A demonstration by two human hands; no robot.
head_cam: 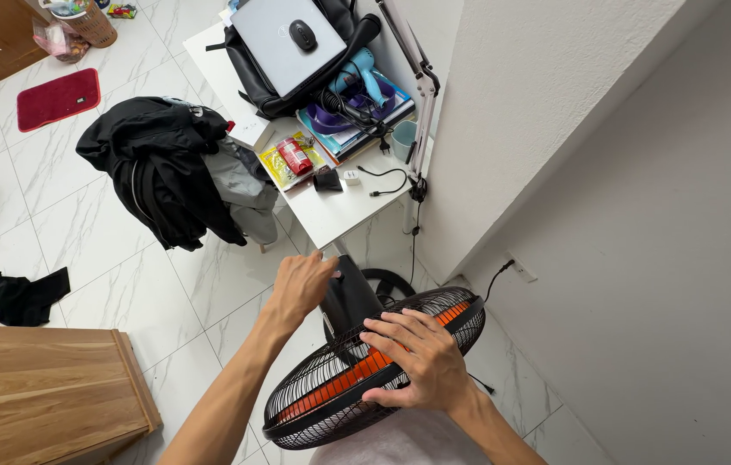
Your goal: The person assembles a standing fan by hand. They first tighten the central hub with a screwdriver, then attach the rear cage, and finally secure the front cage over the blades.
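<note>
The floor [124,250] is pale marble-look tile with grey veins, and the walls [641,172] are plain white, meeting at a corner by the small white table [331,215]. A wall socket [521,269] sits low on the right wall with a black cord running to it.

Near the bottom, a black standing fan [365,379] with orange blades is tilted so its wire cage faces upward. The left hand [299,284] is cupped over the black motor housing [346,297] behind the cage, its grip closed around the top of it. The right hand [421,357] lies flat on the cage, fingers spread, pressing rather than gripping.

The table is crowded: a black bag [253,73] with a grey laptop [288,39] and black mouse [302,34] on it, a blue hair dryer [363,73], and a pale mug [403,138]. At the table's front edge lies a flat yellow packet [277,165] with a red pouch [295,155] on top, beside a small white charger [351,177].

A heap of black and grey clothes [167,168] is piled just left of the table. A red mat [58,97] lies farther off, and a wooden cabinet [38,387] stands at lower left.
</note>
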